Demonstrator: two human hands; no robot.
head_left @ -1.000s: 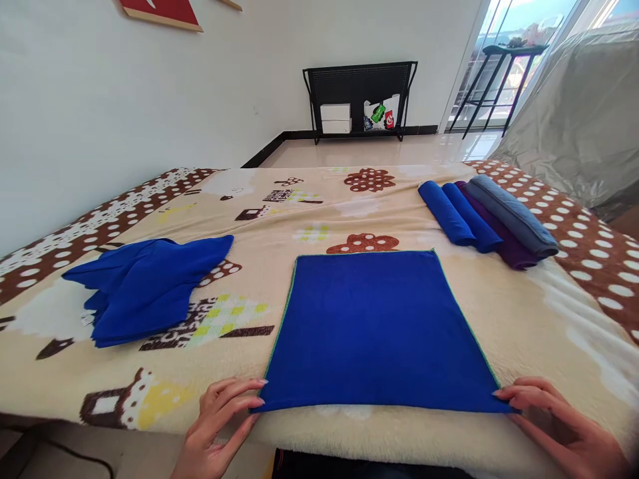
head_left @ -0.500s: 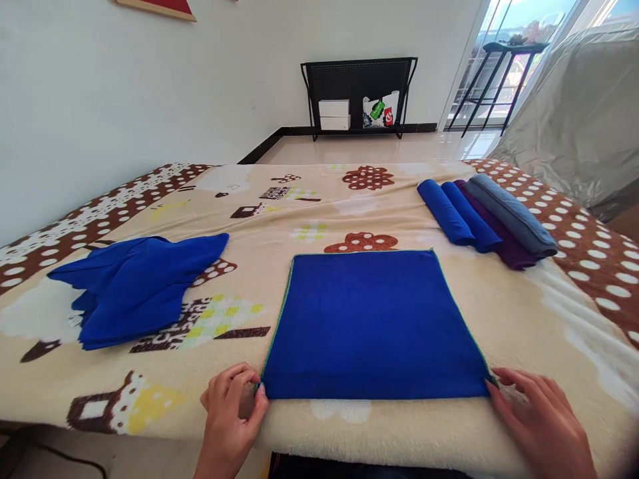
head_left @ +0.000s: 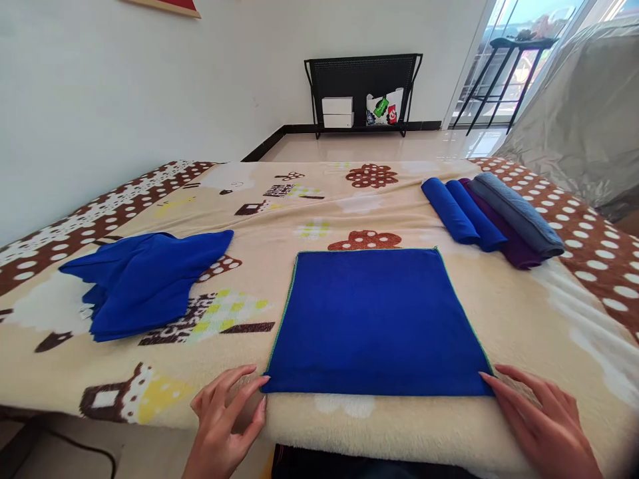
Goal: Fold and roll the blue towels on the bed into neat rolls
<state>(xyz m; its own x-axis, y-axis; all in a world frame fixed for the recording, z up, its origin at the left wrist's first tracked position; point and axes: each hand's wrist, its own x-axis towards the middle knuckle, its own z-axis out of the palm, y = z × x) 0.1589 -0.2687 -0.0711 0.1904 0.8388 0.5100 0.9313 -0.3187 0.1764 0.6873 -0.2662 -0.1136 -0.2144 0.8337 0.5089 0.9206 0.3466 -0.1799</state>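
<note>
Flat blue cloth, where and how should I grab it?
Pinch the flat blue cloth by its two near corners, probably coming from the near side: it lies spread, near edge straight, with left hand and right hand at those corners.

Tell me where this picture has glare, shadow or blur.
Head view: glass behind the stool very bright, glossy glare on the floor; head view: flat blue cloth evenly lit, fairly sharp; soft shadows beneath left hand and right hand; bottom-right corner dark, blurry.
</note>
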